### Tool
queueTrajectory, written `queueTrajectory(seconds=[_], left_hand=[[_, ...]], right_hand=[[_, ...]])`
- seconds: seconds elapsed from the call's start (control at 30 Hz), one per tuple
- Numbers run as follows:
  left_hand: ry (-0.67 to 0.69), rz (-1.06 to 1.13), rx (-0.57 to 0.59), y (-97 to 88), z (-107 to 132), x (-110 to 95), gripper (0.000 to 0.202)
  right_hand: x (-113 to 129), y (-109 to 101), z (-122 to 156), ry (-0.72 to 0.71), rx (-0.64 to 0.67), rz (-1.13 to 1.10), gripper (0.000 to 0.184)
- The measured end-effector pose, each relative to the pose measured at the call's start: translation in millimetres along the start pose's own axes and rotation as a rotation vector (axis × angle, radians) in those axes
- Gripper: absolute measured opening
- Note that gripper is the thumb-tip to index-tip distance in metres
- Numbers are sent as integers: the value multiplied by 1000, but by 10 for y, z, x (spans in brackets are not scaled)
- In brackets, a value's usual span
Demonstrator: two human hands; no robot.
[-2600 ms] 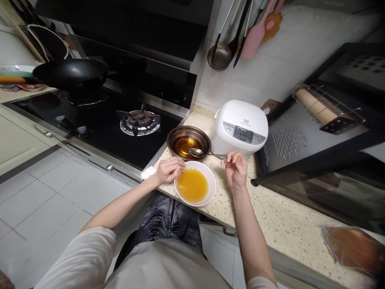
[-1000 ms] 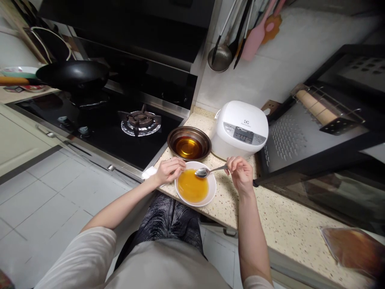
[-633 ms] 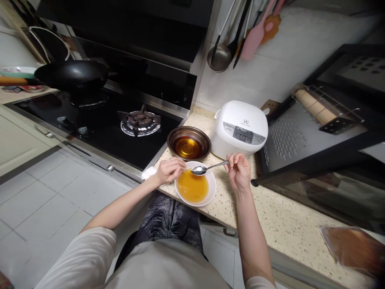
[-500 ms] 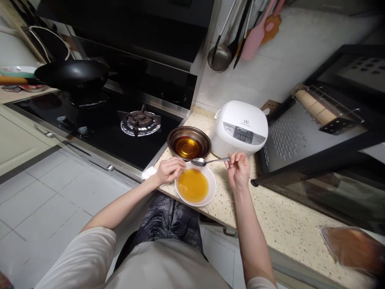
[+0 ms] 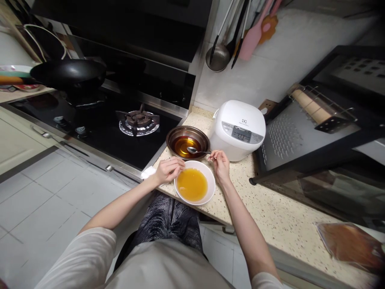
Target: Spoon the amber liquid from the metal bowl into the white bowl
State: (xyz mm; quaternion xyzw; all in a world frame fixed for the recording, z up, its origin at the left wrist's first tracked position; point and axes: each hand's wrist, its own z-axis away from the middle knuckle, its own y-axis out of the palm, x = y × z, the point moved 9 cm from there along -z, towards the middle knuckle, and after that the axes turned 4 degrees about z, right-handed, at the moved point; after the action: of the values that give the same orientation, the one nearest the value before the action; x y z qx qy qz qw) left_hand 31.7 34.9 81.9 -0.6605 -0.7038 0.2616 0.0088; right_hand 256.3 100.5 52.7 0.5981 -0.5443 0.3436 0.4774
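In my right hand [image 5: 220,163] the handle end of a metal spoon [image 5: 191,150] is pinched. The spoon's bowl hangs over the brown metal bowl [image 5: 203,139], which holds dark amber liquid; whether it touches the liquid I cannot tell. Nearer to me stands a white bowl [image 5: 212,187] with cloudy orange-yellow liquid [image 5: 191,185] inside. My left hand [image 5: 170,170] is closed at the white bowl's upper left rim, fingertips on the edge. A white crumpled tissue or cloth [image 5: 148,172] lies beside my left wrist.
A white rice cooker [image 5: 239,128] stands just behind my right hand. To the left is a black gas stove [image 5: 111,140] with a wok [image 5: 69,74]. A dark metal rack [image 5: 288,176] rises at right, and a flat brown package [image 5: 350,241] lies on the speckled counter [image 5: 270,224].
My right hand has moved left with the spoon, bringing its bowl from above the white bowl's rim to over the brown bowl. My left hand has stayed at the white bowl's rim.
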Motion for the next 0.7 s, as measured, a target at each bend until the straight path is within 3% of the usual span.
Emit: queueTrajectory(seconds=[0.7], left_hand=[[-5,21,-6,-4,1,9,24]], right_hand=[[-140,104,-47,13,75,65,42]])
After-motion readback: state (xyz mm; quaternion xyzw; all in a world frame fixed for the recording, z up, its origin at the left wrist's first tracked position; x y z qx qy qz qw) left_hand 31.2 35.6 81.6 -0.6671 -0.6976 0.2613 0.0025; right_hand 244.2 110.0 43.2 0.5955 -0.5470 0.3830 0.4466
